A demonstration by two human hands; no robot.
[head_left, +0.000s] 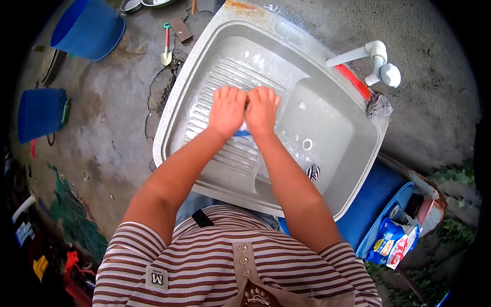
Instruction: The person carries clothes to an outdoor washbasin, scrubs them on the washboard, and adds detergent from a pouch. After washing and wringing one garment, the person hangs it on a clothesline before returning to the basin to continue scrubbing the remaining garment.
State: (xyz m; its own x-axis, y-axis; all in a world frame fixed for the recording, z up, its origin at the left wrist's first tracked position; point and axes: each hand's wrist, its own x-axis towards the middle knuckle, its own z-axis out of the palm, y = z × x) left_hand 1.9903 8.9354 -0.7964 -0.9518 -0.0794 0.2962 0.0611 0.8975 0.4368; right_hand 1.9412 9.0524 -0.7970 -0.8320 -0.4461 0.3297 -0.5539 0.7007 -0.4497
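My left hand [227, 110] and my right hand [262, 110] are side by side, fingers curled, over the ribbed washboard part [225, 87] of a grey stone-like sink [171, 110]. Both are closed on a piece of cloth, mostly hidden beneath them; a white and blue bit of the cloth [242, 133] shows between my wrists. Suds lie on the ribs around it. In the basin to the right, a black-and-white striped piece of fabric [313, 172] rests near the round drain [307, 144].
A white pipe tap [376, 56] rises at the sink's back right, with a red strip [353, 82] and grey rag [379, 106] by the rim. A blue barrel [365, 199] bears a blue-white packet [393, 241]. Blue tubs [92, 30] and a toy shovel [166, 46] are left.
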